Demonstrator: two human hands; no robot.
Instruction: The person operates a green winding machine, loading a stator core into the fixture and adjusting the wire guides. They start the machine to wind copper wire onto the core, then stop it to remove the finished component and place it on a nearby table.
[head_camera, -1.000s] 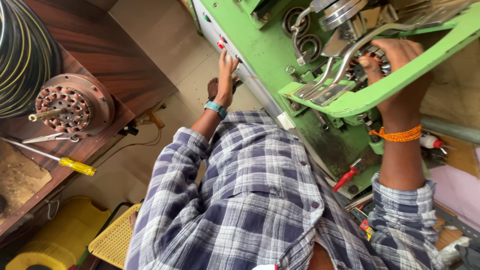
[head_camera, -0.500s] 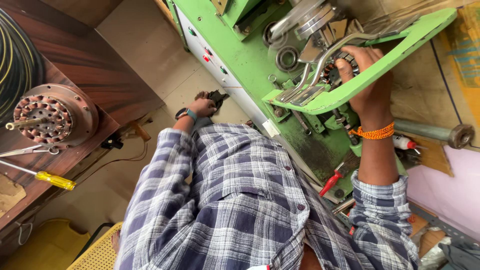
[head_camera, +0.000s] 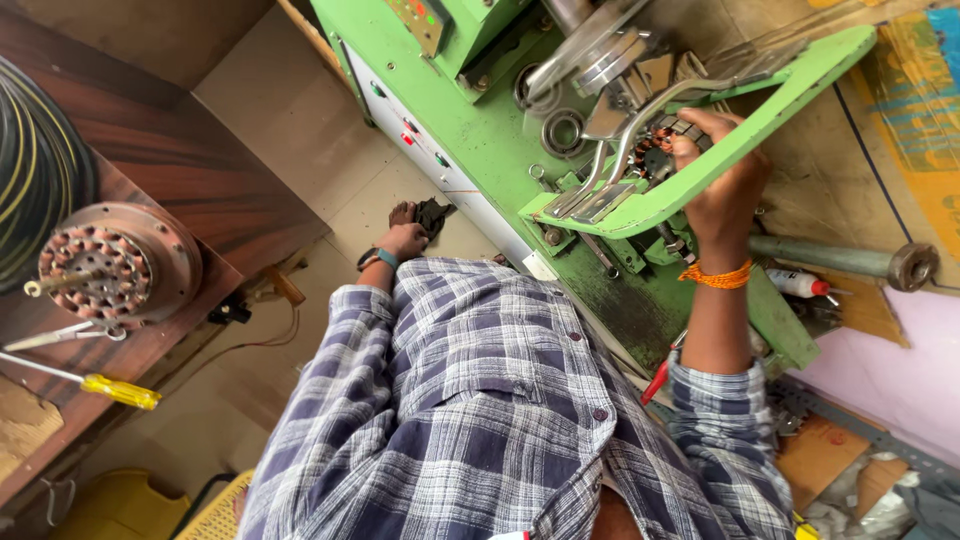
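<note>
- The round motor stator with copper-coloured windings (head_camera: 655, 150) sits in the work area of the green metal machine (head_camera: 480, 130), at about 1 o'clock in the view, behind the curved green guard frame (head_camera: 780, 90).
- The right hand (head_camera: 720, 175) reaches over that frame, and its fingers are curled around the stator's rim, gripping it.
- Two silver metal arms (head_camera: 615, 160) run down from the stator towards 7 o'clock and end on the frame's lower lip.
- As far as the work can be judged, the stator is seated in the machine and is being steadied by hand. Nothing shows it released or taken out.
- The left hand (head_camera: 403, 240) hangs low at about 10 o'clock from the chest, in front of the machine's white button panel (head_camera: 420, 140). Its fingers are clenched on a small dark rag (head_camera: 432, 213).
- A second ago the left hand was pressed up against that panel. It has since dropped away and holds the rag, while the right hand has stayed on the stator.
- An orange thread band (head_camera: 716, 277) circles the right wrist, and a teal strap (head_camera: 385, 258) circles the left.
- At 3 o'clock lies a grey steel shaft (head_camera: 840, 260), and at 5 o'clock of the right forearm are red-handled pliers (head_camera: 655, 380).
- Far off at 9 o'clock, a dark wooden worktop (head_camera: 200, 170) carries a round rust-brown perforated housing (head_camera: 110, 265) and a yellow-handled screwdriver (head_camera: 100, 385).
</note>
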